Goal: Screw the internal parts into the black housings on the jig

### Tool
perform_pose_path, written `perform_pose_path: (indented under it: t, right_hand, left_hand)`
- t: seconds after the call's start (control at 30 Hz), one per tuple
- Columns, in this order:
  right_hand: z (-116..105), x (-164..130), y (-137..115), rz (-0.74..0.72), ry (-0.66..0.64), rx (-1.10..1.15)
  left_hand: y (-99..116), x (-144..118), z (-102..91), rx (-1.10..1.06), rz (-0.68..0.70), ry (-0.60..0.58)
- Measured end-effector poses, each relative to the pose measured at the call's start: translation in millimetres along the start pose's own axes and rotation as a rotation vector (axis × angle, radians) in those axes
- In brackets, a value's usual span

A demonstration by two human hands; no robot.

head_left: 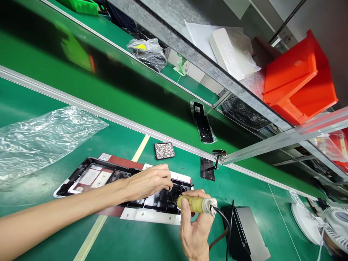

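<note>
Black panel: a flat black plastic panel (116, 181) lies at the lower centre of the frame on a red-brown board with white strips, which rests on the green bench top (152, 243).
Tool: a yellow-handled tool (194, 204), shaped like a soldering iron, lies level just above the panel's right end, its tip pointing left toward the panel; the tip itself is hidden behind the fingers.
Right hand: the right hand (193, 226) rises from the bottom edge of the frame, fingers curled closed around the yellow handle, thumb pressed along its near side.
Left hand: the left hand (148, 181) reaches in from the lower left, forearm across the bench. Its fingers are bent and drawn close together, tips pressing on the right part of the panel, just beside the tool's tip. Whether they pinch anything small cannot be told.
Cable: a dark cable (221, 215) leaves the tool's white rear end and curves down to the right.
Grey box: a grey and black box (248, 233) sits at the lower right, near the right hand.
Sponge tin: a small dark tray of speckled material (164, 150) lies above the panel.
Plastic bag: a crumpled clear bag (43, 136) lies at the left.
Bagged part: a black part in clear wrap (202, 123) rests on the green belt, centre right.
Red bins: red bins (297, 81) sit at the upper right, on a shelf.
</note>
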State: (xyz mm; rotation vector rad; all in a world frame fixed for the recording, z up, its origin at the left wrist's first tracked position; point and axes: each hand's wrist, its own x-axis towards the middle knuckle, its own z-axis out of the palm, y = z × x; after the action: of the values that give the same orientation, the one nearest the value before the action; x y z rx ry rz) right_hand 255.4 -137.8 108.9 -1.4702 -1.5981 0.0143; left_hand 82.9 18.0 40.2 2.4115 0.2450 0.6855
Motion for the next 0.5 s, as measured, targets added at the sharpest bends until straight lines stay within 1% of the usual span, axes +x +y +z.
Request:
perform_pose_path:
  t: [0.13, 0.2, 0.3, 0.33, 0.37, 0.43, 0.5]
  right_hand:
    - [0, -1, 0, 0.005, -0.003, 0.008]
    - [2, -3, 0, 0.002, 0.021, 0.002]
    - [7, -8, 0, 0.048, 0.083, -0.016]
    - [10, -10, -1, 0.079, 0.106, -0.018]
    - [12, -11, -2, 0.108, 0.126, -0.016]
    - [16, -13, -5, 0.149, 0.163, -0.011]
    - [19, -13, -9, 0.166, 0.191, -0.019]
  left_hand:
    - [3, -5, -0.3, 0.136, 0.085, 0.003]
    - [7, -5, 0.5, 0.198, 0.115, 0.011]
    - [10, -4, -0.7, 0.173, 0.108, 0.04]
    - [8, -3, -2.8, 0.143, 0.072, 0.057]
    - [3, -1, -6.3, 0.121, 0.002, 0.075]
    - [-12, 4, -17.5, 0.126, -0.206, 0.115]
    - [-35, 10, -32.1, 0.184, -0.408, 0.14]
